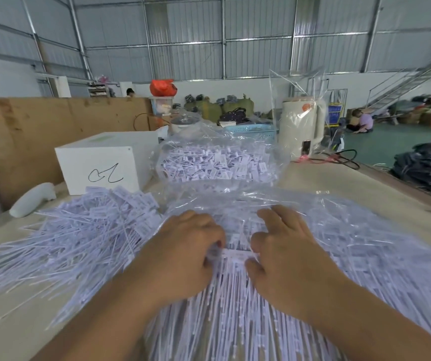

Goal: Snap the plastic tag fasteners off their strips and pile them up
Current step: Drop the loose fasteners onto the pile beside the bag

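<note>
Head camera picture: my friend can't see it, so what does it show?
Two hands, left hand and right hand, hold a strip of white plastic tags between them. A pile of loose tags lies to the left, near a white box.

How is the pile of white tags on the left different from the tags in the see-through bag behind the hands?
The pile on the left lies loose and spread out on the table; the tags in the bag are heaped inside clear plastic. The pile is nearer, beside the left hand; the bag sits farther back. Both are white plastic tags.
</note>
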Available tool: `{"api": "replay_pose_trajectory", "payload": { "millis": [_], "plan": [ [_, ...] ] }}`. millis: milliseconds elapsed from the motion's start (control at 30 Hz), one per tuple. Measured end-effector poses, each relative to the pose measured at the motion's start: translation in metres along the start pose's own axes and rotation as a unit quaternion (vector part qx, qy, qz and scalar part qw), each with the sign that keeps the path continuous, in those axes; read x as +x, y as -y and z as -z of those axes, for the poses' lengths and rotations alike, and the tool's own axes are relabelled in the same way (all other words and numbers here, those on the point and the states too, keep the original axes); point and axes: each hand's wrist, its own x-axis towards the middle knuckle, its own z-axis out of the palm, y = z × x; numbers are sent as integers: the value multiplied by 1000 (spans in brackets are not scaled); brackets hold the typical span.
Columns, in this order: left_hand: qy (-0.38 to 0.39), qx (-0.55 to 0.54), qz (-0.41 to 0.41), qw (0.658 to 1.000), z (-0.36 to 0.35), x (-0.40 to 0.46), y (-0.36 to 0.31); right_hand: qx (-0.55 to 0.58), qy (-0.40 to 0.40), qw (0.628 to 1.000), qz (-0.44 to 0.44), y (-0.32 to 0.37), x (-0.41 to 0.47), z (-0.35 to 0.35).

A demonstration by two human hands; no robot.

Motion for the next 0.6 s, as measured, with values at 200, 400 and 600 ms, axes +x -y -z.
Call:
{"api": "replay_pose_trajectory", "payload": {
  "millis": [200,400,600],
  "plan": [
    [-1,85,13,996,7,8,0,34,-22,999,-1,-1,-1,6],
    [-34,134,23,990,-3,-7,0,116,-85,990,8,-5,-1,21],
    [-37,3,44,998,-11,-18,6,271,-48,961,-7,-3,-1,33]
  ]
}}
